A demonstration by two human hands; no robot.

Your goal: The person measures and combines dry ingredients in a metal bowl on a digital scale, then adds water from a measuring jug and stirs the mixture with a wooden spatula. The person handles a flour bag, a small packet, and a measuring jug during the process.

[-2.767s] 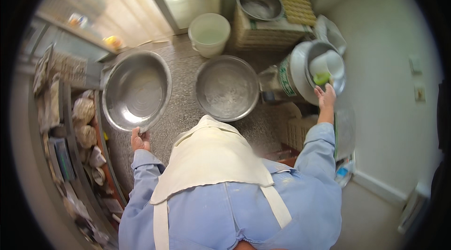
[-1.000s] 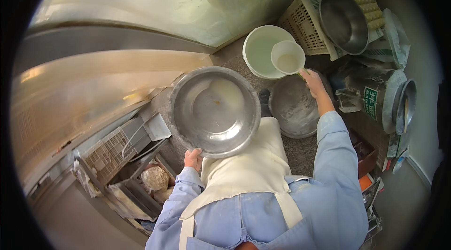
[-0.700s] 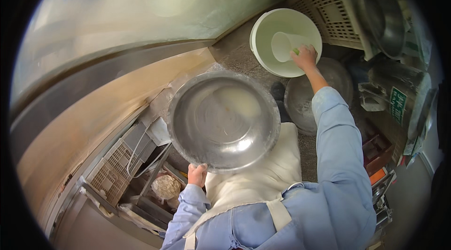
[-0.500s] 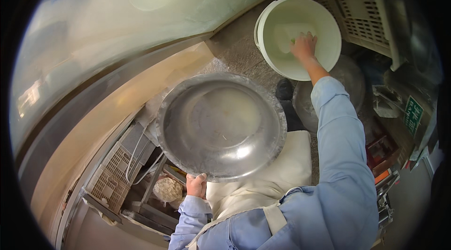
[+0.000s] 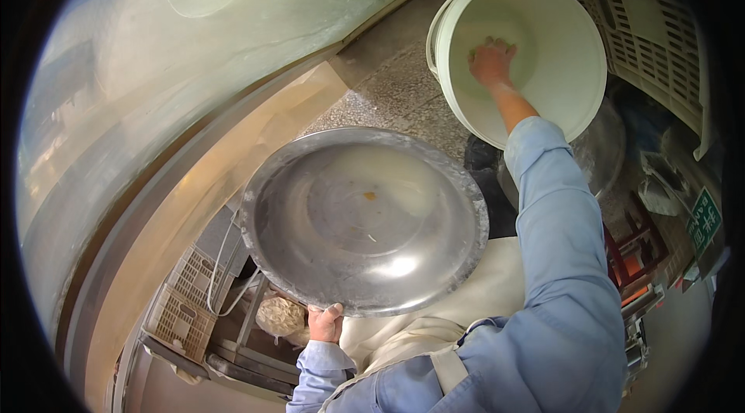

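Note:
A wide grey metal basin point(image 5: 310, 203) is tilted in front of me, with a little cloudy liquid and small yellowish scraps at its bottom. My left hand point(image 5: 324, 324) is closed on its near rim, thumb on top. Beyond it, to the right, stands a white bucket point(image 5: 570, 75) with pale greenish liquid low inside. My right hand point(image 5: 492, 64) reaches down into this bucket, fingers apart and bent near the liquid; I see nothing held in them, though their undersides are hidden.
A pale plastic crate point(image 5: 644, 32) rises beside the bucket at the far right. Another round metal vessel point(image 5: 605, 149) sits below my right forearm. To the left runs a long tan ledge point(image 5: 186, 188) under a steamy pane point(image 5: 155, 64). Lower left are slatted crates point(image 5: 182, 320).
My right hand has shifted slightly within the bucket and its fingers have spread. The bucket and basin look larger and nearer, and yellowish scraps now show in the basin.

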